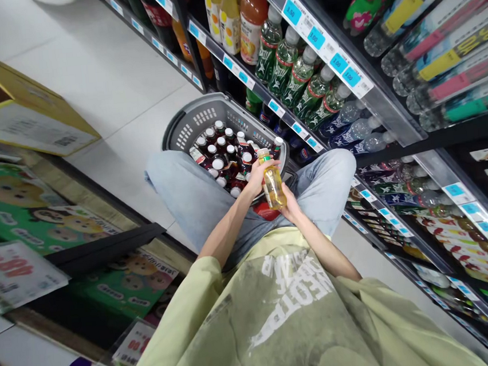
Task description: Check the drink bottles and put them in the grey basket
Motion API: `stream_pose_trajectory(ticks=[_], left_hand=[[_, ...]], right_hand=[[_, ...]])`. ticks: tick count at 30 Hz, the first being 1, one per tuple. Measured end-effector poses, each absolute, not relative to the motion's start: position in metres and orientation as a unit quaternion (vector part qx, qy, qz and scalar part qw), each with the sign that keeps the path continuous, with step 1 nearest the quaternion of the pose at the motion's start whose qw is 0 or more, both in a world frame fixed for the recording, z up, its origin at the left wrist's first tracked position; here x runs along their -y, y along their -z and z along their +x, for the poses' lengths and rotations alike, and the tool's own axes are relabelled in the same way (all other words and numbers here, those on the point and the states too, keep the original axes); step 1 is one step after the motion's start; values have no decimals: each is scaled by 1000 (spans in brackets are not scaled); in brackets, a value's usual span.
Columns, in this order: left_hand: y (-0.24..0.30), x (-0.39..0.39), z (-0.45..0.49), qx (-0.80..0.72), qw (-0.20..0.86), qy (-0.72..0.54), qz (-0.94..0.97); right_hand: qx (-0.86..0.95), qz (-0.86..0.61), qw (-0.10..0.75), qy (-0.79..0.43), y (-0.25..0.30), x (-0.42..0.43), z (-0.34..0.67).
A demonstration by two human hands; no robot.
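Note:
I hold a small bottle of yellow drink (273,185) upright in front of me, above my knees. My right hand (289,201) grips its lower body from the right. My left hand (258,176) is wrapped round its upper part near the cap. Just beyond the bottle a grey plastic basket (190,125) stands on the floor, filled with several dark bottles with white caps (224,156).
A drinks shelf (326,54) with blue price tags runs along the right, holding green, orange and clear bottles; lower shelves (402,214) hold more. A yellow cardboard box (12,107) and green product boxes (8,205) lie left. White floor tiles (99,76) stretch ahead.

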State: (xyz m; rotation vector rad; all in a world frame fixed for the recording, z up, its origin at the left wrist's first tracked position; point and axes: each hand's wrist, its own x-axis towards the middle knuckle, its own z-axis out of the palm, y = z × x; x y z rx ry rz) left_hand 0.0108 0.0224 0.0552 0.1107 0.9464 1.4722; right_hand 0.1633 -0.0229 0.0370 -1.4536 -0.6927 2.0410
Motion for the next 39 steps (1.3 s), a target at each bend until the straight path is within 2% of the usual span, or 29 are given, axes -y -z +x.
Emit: stream_pose_trajectory(ticks=[8,13,16,22,33,39], left_hand=[[-51,-23,10,-450,624,-635,63],[-37,-19,10,-514,592,-615,88],[-30,-15,6,-520,601,-601,80],[-20,-12,-1,-532,615,-575,94],[-4,-8,-2,-592,592,-523,159],[3,-11,-2,-604,595,-510,143]], right_hand=[[277,-550,304,-727,-30,27,165],[372,-582,328,-645,-30,33,157],[423,-590,299,-619,-32,34,153],[448,-572,183,-663,-28,35,147],[517,-669,132,-517,-11,34,142],[508,-681,112,-515,-10,32,139]])
